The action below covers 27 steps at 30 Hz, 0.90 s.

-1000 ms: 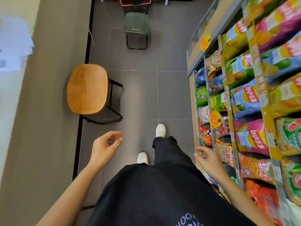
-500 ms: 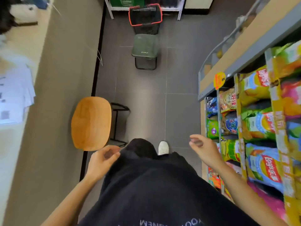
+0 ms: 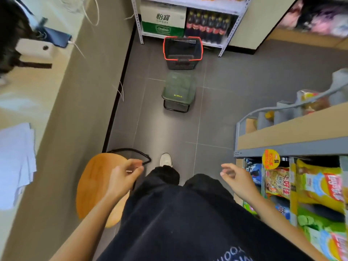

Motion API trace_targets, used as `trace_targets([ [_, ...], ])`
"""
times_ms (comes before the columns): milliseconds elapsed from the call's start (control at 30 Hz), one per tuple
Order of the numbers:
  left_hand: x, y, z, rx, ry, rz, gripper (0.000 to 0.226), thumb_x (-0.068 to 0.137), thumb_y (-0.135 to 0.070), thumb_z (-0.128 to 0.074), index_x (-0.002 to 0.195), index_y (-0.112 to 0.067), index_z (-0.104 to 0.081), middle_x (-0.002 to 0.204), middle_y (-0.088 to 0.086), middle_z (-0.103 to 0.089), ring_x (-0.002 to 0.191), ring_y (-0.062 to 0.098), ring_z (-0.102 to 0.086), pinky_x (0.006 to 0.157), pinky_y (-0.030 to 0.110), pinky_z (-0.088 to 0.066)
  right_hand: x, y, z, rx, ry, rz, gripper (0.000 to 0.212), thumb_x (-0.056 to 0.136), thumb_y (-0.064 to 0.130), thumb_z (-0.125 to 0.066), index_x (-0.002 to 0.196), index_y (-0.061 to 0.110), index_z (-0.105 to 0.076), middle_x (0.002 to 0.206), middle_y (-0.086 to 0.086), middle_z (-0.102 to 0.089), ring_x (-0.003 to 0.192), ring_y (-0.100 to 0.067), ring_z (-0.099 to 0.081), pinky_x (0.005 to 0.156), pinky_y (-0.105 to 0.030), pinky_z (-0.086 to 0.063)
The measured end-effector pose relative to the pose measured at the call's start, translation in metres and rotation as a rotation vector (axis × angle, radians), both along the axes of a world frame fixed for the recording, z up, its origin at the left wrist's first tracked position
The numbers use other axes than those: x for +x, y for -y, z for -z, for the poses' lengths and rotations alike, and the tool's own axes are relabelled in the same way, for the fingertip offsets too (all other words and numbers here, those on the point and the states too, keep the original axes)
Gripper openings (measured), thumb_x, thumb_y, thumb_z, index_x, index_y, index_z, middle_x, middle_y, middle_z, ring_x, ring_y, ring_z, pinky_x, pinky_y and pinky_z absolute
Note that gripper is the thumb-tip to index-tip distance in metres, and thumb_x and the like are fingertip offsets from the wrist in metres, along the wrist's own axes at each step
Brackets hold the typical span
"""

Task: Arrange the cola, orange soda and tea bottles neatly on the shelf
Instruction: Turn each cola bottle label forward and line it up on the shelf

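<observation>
Person has advanced: cola bottles (image 3: 207,23) now in view at 12 o'clock, low on the white rack (image 3: 207,6), behind the basket (image 3: 180,64). Judged heavy, rigid, slick; grasp at the waist. Left hand (image 3: 122,178) and right hand (image 3: 237,179) loosely curled, empty.

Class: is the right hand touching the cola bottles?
Apart. The head view shows the right hand empty, with a stretch of floor between it and the cola bottles.
</observation>
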State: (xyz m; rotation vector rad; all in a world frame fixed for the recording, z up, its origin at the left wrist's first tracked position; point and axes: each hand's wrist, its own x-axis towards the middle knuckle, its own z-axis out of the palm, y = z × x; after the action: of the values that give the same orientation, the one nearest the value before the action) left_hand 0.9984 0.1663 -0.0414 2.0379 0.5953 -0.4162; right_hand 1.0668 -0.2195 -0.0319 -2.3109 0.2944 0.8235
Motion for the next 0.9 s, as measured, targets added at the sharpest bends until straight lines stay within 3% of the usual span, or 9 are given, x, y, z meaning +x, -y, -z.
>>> trace_targets([
  [100, 0.074, -0.014, -0.010, 0.046, 0.039, 0.096, 0.019, 0.095, -0.025, -0.071, 0.114, -0.024, -0.073, 0.099, -0.012, -0.073, 0.095, 0.001, -0.067, 0.083, 0.024, -0.055, 0.047, -0.007, -0.005, -0.009, -0.011, 0.038, 0.024, 0.095, 0.018, -0.069, 0.120, 0.019, -0.070, 0.103, 0.003, -0.073, 0.095, -0.011, -0.067, 0.094, -0.035, -0.053],
  [233, 0.169, -0.025, -0.021, 0.048, 0.088, 0.154, 0.023, 0.095, -0.025, -0.071, 0.118, -0.019, -0.073, 0.103, -0.009, -0.074, 0.097, 0.004, -0.068, 0.087, 0.026, -0.055, 0.112, -0.012, -0.006, 0.009, 0.013, 0.100, 0.021, 0.095, 0.016, -0.070, 0.115, 0.020, -0.072, 0.099, 0.005, -0.072, 0.092, -0.003, -0.065, 0.084, -0.027, -0.050],
  [400, 0.282, -0.030, -0.023, 0.051, 0.086, 0.208, 0.023, 0.095, -0.026, -0.072, 0.117, -0.021, -0.074, 0.106, -0.010, -0.074, 0.100, 0.008, -0.069, 0.093, 0.031, -0.056, 0.204, -0.021, 0.007, 0.040, -0.004, 0.135, 0.019, 0.096, 0.023, -0.068, 0.115, 0.028, -0.070, 0.100, 0.012, -0.070, 0.094, -0.004, -0.065, 0.082, -0.029, -0.050],
  [567, 0.369, -0.032, -0.023, 0.069, 0.011, 0.220, 0.020, 0.094, -0.024, -0.073, 0.113, -0.020, -0.075, 0.103, -0.011, -0.075, 0.098, 0.007, -0.070, 0.094, 0.037, -0.058, 0.315, -0.035, 0.012, 0.106, -0.038, 0.112, 0.021, 0.097, 0.020, -0.067, 0.118, 0.023, -0.069, 0.103, 0.006, -0.072, 0.097, -0.011, -0.067, 0.090, -0.033, -0.052],
  [667, 0.404, -0.042, -0.023, 0.083, -0.012, 0.178, 0.016, 0.092, -0.023, -0.075, 0.105, -0.031, -0.074, 0.093, -0.018, -0.075, 0.091, -0.001, -0.070, 0.090, 0.034, -0.059, 0.386, -0.045, 0.006, 0.145, -0.041, 0.074, 0.021, 0.098, 0.019, -0.067, 0.119, 0.022, -0.069, 0.105, 0.006, -0.072, 0.099, -0.015, -0.067, 0.087, -0.030, -0.050],
  [767, 0.439, -0.057, -0.024, 0.092, -0.038, 0.127, 0.024, 0.091, -0.023, -0.076, 0.098, -0.045, -0.070, 0.092, -0.027, -0.074, 0.089, -0.004, -0.070, 0.087, 0.028, -0.058, 0.460, -0.059, -0.001, 0.150, -0.026, -0.001, 0.022, 0.098, 0.021, -0.066, 0.120, 0.022, -0.069, 0.106, 0.006, -0.071, 0.098, -0.016, -0.066, 0.092, -0.036, -0.052],
  [900, 0.488, -0.080, -0.019, 0.087, -0.052, 0.078, 0.023, 0.091, -0.025, -0.076, 0.092, -0.048, -0.072, 0.092, -0.026, -0.074, 0.088, -0.005, -0.071, 0.081, 0.020, -0.055, 0.550, -0.083, -0.006, 0.149, 0.025, -0.049, 0.022, 0.097, 0.022, -0.067, 0.119, 0.023, -0.070, 0.104, 0.007, -0.071, 0.093, -0.014, -0.066, 0.085, -0.031, -0.051],
])
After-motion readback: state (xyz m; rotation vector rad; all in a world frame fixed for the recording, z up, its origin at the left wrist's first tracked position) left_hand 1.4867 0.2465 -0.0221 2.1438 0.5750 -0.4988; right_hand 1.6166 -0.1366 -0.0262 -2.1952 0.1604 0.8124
